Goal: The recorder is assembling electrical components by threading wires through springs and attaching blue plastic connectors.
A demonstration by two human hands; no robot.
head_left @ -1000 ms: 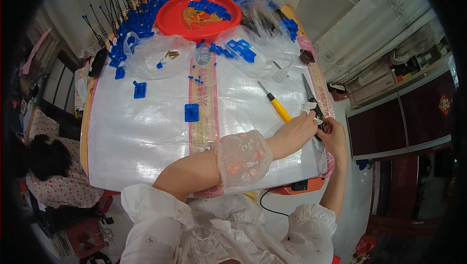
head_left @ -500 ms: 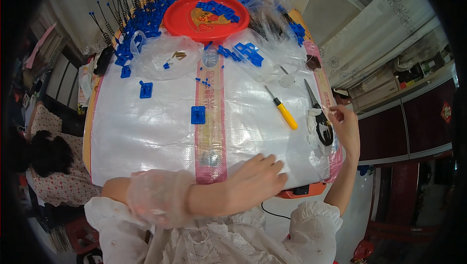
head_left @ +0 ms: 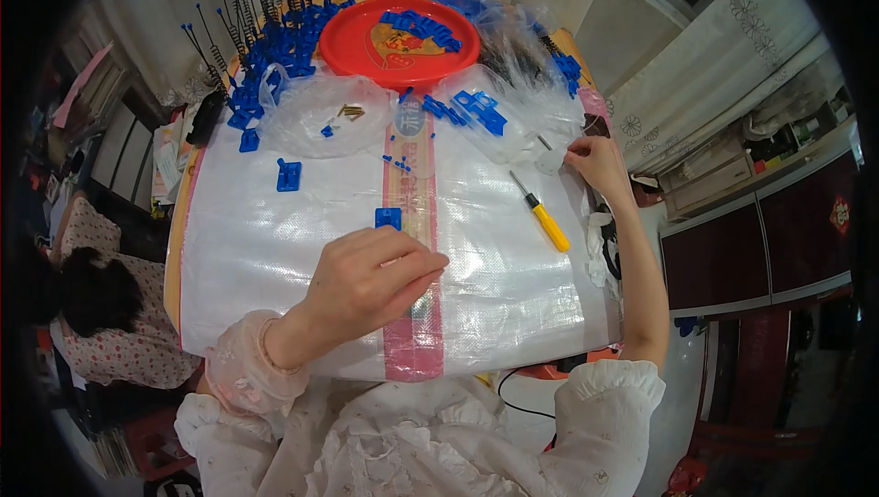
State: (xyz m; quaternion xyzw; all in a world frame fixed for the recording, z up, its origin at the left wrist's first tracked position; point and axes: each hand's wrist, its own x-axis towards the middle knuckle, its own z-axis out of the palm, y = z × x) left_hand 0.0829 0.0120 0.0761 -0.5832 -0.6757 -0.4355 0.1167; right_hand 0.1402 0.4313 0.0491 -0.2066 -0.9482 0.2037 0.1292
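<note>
My left hand hovers low over the white woven sheet, fingers bunched against the thumb and pointing right, with nothing visible in them. A small blue plastic block lies just beyond its knuckles. My right hand reaches along the table's right edge, its fingertips at a small whitish piece by a clear plastic bag. Whether it grips that piece is hidden. A yellow-handled screwdriver lies between the two hands.
A red round tray holding blue parts stands at the back. Blue pieces with black sprung rods crowd the back left. Another blue block lies on the sheet. A person sits at the left; cabinets stand to the right.
My left arm has drawn back from the right edge to the middle of the sheet. My right hand has moved from the near right edge farther away, to the plastic bag.
</note>
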